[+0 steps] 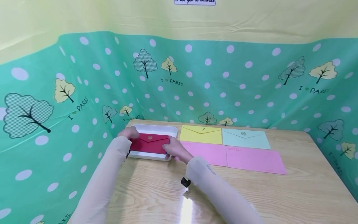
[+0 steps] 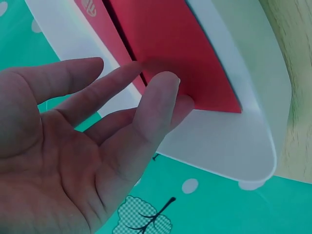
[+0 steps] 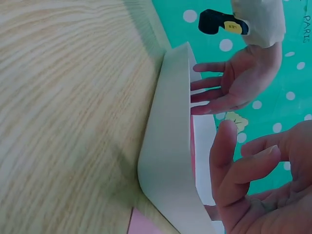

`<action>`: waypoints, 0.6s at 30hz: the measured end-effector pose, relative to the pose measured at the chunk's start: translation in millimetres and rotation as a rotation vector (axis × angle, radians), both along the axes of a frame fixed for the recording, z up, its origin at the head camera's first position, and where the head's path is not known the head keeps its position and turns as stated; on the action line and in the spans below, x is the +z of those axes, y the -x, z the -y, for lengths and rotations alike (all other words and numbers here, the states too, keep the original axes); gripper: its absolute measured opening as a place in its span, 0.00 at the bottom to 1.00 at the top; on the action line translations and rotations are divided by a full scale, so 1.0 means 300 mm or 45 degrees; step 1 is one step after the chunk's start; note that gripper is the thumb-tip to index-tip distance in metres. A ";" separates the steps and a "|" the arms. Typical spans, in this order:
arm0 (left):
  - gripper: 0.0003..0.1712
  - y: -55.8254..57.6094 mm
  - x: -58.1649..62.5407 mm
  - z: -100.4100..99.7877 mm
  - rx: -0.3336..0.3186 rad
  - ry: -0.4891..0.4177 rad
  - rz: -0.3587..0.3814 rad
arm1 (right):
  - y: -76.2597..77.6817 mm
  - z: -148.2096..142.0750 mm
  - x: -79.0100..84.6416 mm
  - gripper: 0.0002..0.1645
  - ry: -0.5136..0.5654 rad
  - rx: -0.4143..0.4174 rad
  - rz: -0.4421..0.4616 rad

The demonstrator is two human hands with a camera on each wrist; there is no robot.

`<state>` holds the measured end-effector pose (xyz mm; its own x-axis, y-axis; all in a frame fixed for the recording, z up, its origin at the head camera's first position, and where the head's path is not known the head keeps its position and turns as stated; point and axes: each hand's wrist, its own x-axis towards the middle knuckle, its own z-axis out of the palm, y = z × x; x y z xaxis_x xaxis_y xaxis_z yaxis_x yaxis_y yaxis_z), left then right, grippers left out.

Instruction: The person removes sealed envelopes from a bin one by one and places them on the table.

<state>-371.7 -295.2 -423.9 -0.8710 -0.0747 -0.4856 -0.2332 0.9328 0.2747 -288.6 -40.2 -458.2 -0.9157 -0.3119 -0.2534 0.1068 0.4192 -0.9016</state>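
A red envelope [image 1: 149, 147] with a gold seal on its flap lies in a shallow white tray [image 1: 148, 157] at the table's far left. A thin blue edge shows along one side of it in the left wrist view. My left hand [image 1: 130, 133] is over the tray's left end; there its thumb and loosely bent fingers [image 2: 156, 105] overlap the envelope's end. At the opposite end is my right hand [image 1: 176, 148], its fingertips right at the envelope and tray rim. In the right wrist view its fingers [image 3: 248, 173] are loosely bent, nothing visible between them.
Right of the tray, a yellow envelope [image 1: 199, 137] and a pale mint envelope [image 1: 247, 140] lie at the back. In front of them are two pink envelopes, one nearer the tray [image 1: 208, 154] and one farther right [image 1: 254, 160]. A patterned curtain [image 1: 207, 77] encloses the wooden table [image 1: 316, 183].
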 end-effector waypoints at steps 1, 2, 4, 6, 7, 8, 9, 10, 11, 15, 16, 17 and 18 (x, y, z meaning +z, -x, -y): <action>0.21 0.002 -0.001 -0.002 -0.002 0.000 0.009 | -0.001 0.000 -0.004 0.35 0.015 0.002 0.010; 0.21 0.002 -0.001 -0.005 -0.007 0.004 0.011 | -0.001 0.000 -0.008 0.34 0.030 0.002 0.015; 0.22 0.001 0.001 -0.013 -0.004 0.005 0.013 | 0.000 0.001 -0.016 0.31 0.059 -0.002 0.030; 0.24 -0.002 0.005 -0.022 0.006 0.009 0.013 | 0.002 0.003 -0.023 0.32 0.074 -0.010 0.045; 0.24 -0.004 0.008 -0.027 0.014 0.013 0.012 | 0.004 0.004 -0.026 0.34 0.084 -0.013 0.056; 0.25 -0.006 0.010 -0.031 0.021 0.021 0.009 | 0.005 0.004 -0.030 0.36 0.090 -0.014 0.068; 0.25 -0.006 0.010 -0.035 0.023 0.031 0.008 | 0.006 0.005 -0.032 0.37 0.095 -0.012 0.080; 0.25 -0.008 0.010 -0.037 0.024 0.043 0.004 | 0.007 0.006 -0.035 0.39 0.099 -0.009 0.092; 0.24 -0.009 0.009 -0.040 0.029 0.053 0.001 | 0.007 0.006 -0.036 0.41 0.110 -0.007 0.106; 0.23 -0.011 -0.004 -0.046 0.034 0.088 -0.007 | 0.004 0.007 -0.038 0.42 0.144 -0.004 0.150; 0.22 -0.012 -0.007 -0.047 0.031 0.097 -0.010 | 0.004 0.007 -0.037 0.42 0.152 -0.005 0.158; 0.21 -0.012 -0.010 -0.047 0.030 0.105 -0.011 | 0.003 0.008 -0.037 0.42 0.158 -0.006 0.162; 0.21 -0.012 -0.013 -0.048 0.024 0.112 -0.013 | 0.003 0.009 -0.038 0.42 0.159 -0.005 0.164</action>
